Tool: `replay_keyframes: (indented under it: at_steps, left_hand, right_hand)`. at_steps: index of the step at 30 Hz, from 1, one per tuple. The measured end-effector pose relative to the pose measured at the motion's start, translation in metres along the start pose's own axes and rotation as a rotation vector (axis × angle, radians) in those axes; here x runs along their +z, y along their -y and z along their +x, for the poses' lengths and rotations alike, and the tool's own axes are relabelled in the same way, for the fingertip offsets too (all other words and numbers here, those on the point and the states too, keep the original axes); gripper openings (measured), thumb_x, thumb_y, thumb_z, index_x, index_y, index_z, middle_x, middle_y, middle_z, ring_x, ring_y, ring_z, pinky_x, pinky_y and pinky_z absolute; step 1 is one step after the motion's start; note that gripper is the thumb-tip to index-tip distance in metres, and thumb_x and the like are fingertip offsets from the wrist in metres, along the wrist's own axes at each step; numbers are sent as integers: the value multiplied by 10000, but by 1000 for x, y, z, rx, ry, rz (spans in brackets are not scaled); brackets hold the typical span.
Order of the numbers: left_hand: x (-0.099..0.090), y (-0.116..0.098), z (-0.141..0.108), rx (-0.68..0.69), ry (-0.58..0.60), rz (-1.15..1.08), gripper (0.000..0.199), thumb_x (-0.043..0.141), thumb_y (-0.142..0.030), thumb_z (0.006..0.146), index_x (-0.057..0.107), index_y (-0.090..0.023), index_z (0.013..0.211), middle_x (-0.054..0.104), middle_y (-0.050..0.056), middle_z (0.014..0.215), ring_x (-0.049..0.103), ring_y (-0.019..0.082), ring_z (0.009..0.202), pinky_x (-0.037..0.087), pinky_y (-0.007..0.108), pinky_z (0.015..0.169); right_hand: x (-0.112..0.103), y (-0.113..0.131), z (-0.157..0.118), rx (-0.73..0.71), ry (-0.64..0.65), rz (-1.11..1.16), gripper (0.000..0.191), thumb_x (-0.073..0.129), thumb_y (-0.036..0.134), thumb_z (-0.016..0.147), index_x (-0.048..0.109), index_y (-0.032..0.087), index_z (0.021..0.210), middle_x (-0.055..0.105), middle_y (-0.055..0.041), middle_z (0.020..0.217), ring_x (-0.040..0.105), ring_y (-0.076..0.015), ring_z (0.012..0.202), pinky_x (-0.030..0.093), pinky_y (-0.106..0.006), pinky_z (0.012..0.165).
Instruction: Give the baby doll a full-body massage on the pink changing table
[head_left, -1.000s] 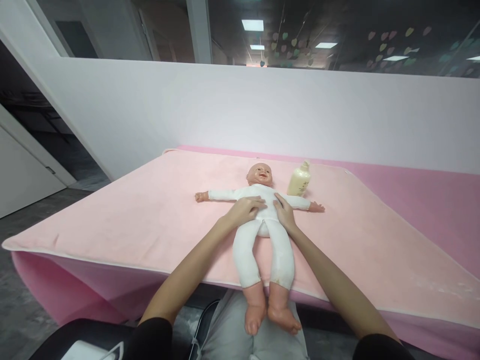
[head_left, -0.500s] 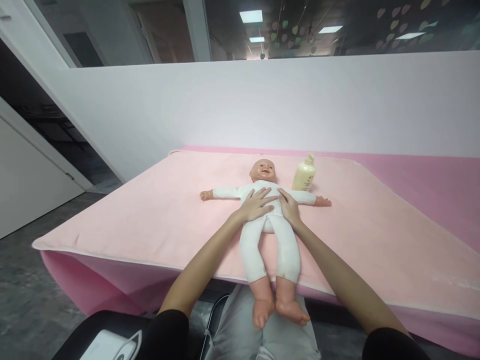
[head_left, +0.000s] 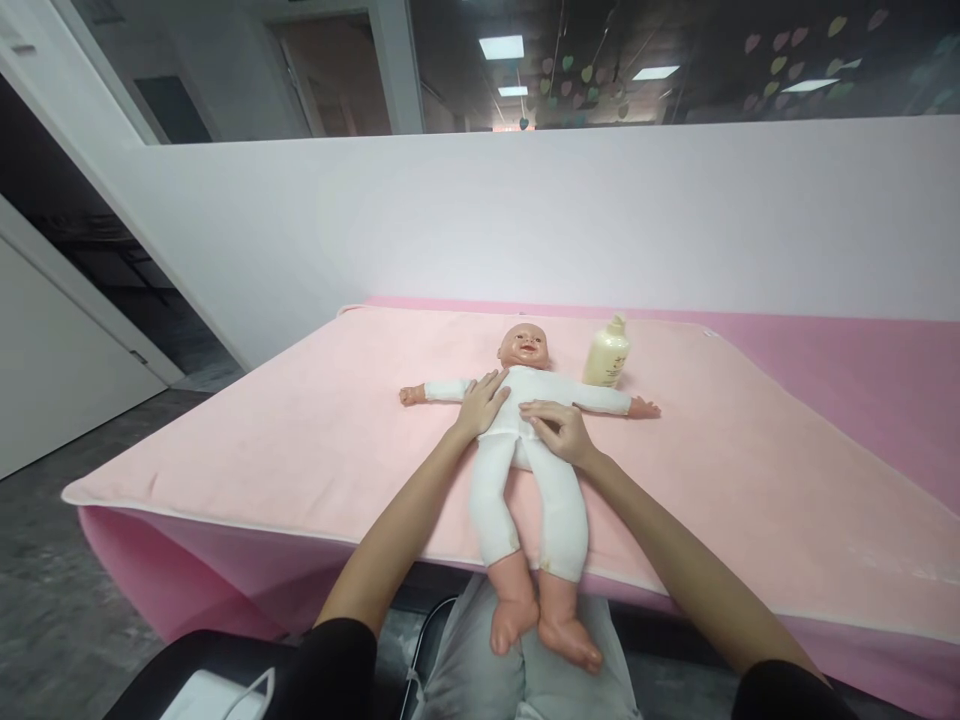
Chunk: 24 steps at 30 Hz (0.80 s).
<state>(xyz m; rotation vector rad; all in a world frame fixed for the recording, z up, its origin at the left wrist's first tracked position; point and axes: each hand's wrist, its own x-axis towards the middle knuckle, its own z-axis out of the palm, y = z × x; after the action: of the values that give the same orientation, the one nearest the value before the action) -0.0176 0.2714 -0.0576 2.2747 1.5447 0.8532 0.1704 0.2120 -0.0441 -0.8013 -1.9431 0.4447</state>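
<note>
A baby doll (head_left: pixel 529 385) with a white cloth body lies on its back, arms spread, its feet hanging past the table's front edge. My left hand (head_left: pixel 480 405) rests along the doll's side at the left, fingers stretched toward its shoulder. Across the doll's belly lies my right hand (head_left: pixel 559 428), its fingers extended leftward over the white cloth. Neither hand grasps anything; both touch the doll. Just beyond the doll's arm on the right stands a pale yellow pump bottle (head_left: pixel 607 353), upright.
A light pink blanket (head_left: pixel 300 430) covers the table, with darker pink cloth (head_left: pixel 862 390) beneath it. Behind rises a white wall (head_left: pixel 525 220) with glass above. A white device with a cable (head_left: pixel 217 697) sits at lower left, near my legs (head_left: pixel 480 670).
My right hand has moved from the doll's right-hand side onto its belly. My left hand has slid left from the belly to the doll's side. The doll's legs have shifted slightly left.
</note>
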Motion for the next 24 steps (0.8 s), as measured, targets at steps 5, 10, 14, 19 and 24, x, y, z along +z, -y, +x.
replay_keyframes:
  at_steps: [5,10,14,19,24]
  left_hand:
    - [0,-4,0,-12,-95,-59,470,294,-387,931,444,-216,1343,470,66,1397,370,195,1328,193,468,1114]
    - [0,-7,3,-35,-99,-132,444,348,-333,908,490,-190,1304,498,72,1371,395,198,1312,231,444,1112]
    - [2,-8,4,-120,-84,-234,442,408,-296,877,502,-183,1294,480,72,1386,369,189,1332,220,422,1128]
    - [-3,-19,-4,-147,-102,-242,522,429,-298,857,432,-149,1358,450,109,1403,401,217,1312,263,426,1112]
    - [-14,-32,-13,21,12,-142,473,439,-314,854,518,-174,1299,393,87,1443,304,237,1368,236,440,1125]
  right_hand:
    - [-3,-8,8,127,231,-151,327,438,361,892,628,300,1151,558,-10,1294,410,-216,1303,117,-536,1130]
    - [-4,-20,11,316,211,-317,445,404,480,901,477,339,1317,291,-14,1491,211,-242,1399,12,-584,1107]
    - [-4,-34,12,449,122,-366,568,389,534,886,379,281,1394,218,-62,1519,162,-262,1411,24,-565,1115]
    - [0,-50,11,487,8,-349,643,380,505,886,348,130,1408,290,-152,1482,209,-241,1399,88,-485,1138]
    - [3,-55,10,466,-61,-305,560,335,428,903,409,127,1370,375,-137,1441,272,-219,1377,107,-462,1143]
